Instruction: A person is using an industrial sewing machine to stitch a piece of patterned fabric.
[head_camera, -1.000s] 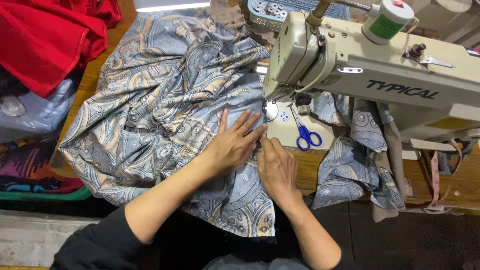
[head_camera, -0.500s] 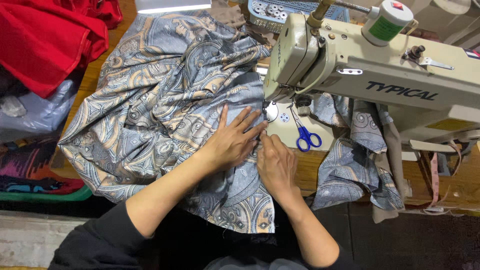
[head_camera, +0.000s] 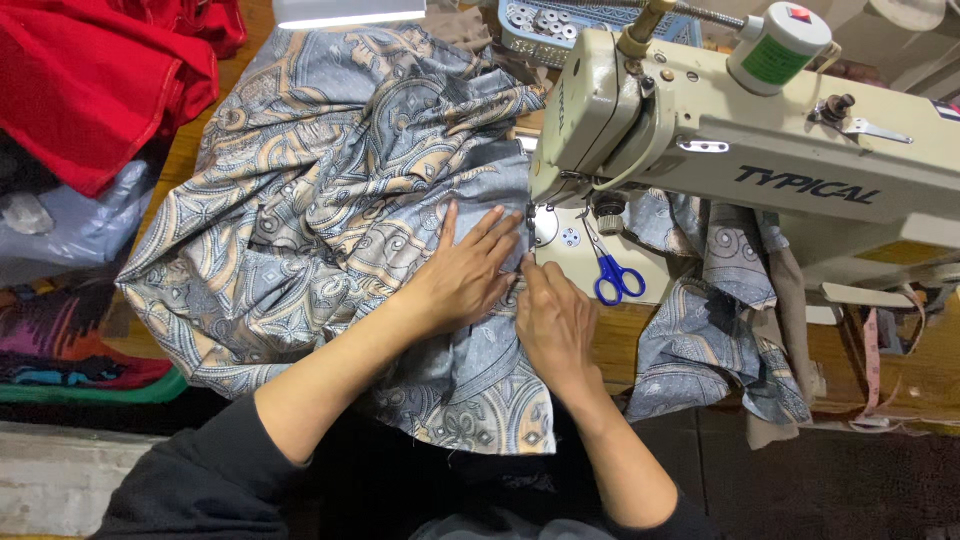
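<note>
Here we have both hands flat on the fabric (head_camera: 330, 210), a grey-blue cloth with a tan paisley pattern, right beside the head of the sewing machine (head_camera: 720, 150). Our left hand (head_camera: 465, 275) lies spread, fingers apart and pointing toward one o'clock, its palm pressing the cloth; its fingertips reach the needle area at the machine's left end. Our right hand (head_camera: 555, 325) sits just at four o'clock of the left one, touching it, fingers drawn together and pointing to twelve o'clock along the cloth's edge. Neither hand is closed around anything; both press down open.

The fabric spreads from the needle toward nine and eleven o'clock in heavy folds over the tabletop (head_camera: 620, 330), and a flap of it hangs off the near edge toward six o'clock, between our forearms. More of the same cloth hangs at three o'clock under the machine arm.

Blue-handled scissors (head_camera: 610, 270) lie on the machine bed just at three o'clock of our hands, blades toward the needle. A white thread spool (head_camera: 780, 45) with a green label stands on top of the machine. A red cloth (head_camera: 90, 80) is heaped at ten o'clock, well apart, and a lamp (head_camera: 345, 10) glows at twelve.
</note>
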